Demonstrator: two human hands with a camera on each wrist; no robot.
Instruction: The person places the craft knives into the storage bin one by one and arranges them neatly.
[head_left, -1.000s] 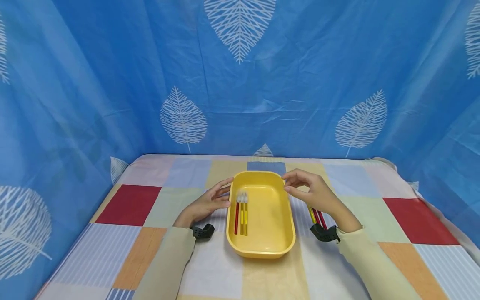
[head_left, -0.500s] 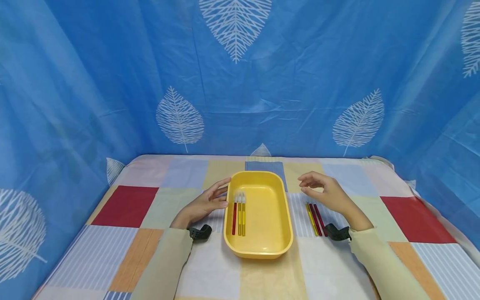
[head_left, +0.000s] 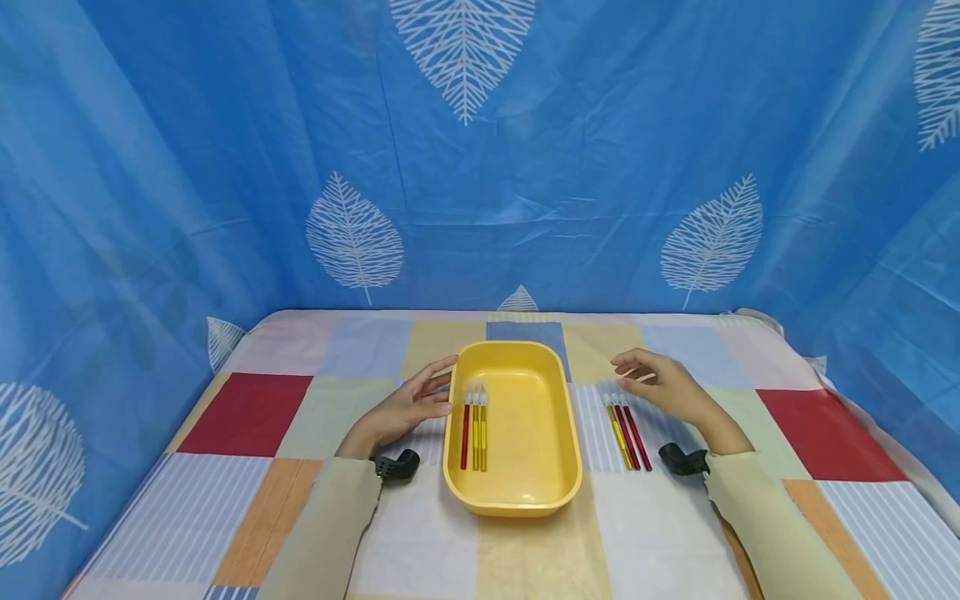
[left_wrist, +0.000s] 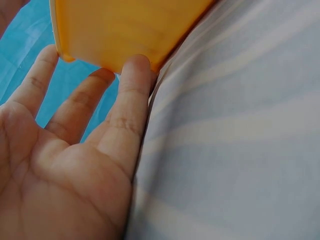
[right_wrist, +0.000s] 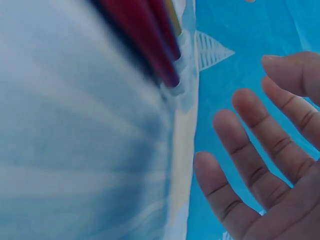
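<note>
Basically, a blue curtain (head_left: pixel 525 183) w/ white leaf prints hangs from far L right across 12 o'clock; patchwork cloth (head_left: pixel 420 542) covers the surface in front. L hand (head_left: pixel 405 410) sits at approx 9 o'clock of the yellow tray (head_left: pixel 528 454), fingers nearly straight & a bit spread, tips touching the tray's outer side wall, no grip round it; blk wrist unit (head_left: pixel 399 465) below, then cream sleeve (head_left: pixel 322 533). Tray's in the mid of the cloth, long axis approx 12–6, far end leaning a touch twd 11.

Inside, along its 9 o'clock side, 3 pens lie side by side, long axes approx 12–6, pale tips twd 12: red pen (head_left: pixel 464 439) leftmost, then 2 yellow pens (head_left: pixel 476 438).

Outside the tray, at its 3 o'clock, 3 more on the cloth, close tog., axes approx 11–5, pale tips twd 11. L to R: lone yellow pen (head_left: pixel 619 437), dark-red pen (head_left: pixel 627 437), bright-red pen (head_left: pixel 639 437).

R hand (head_left: pixel 667 390) is at approx 1 o'clock of those, nr their tips, well apart from tray; fingers loosely bent w/ gaps btwn them, holding nothing; R wrist view agrees. 2nd blk unit (head_left: pixel 682 458) at that wrist, cream sleeve beyond twd 5.
</note>
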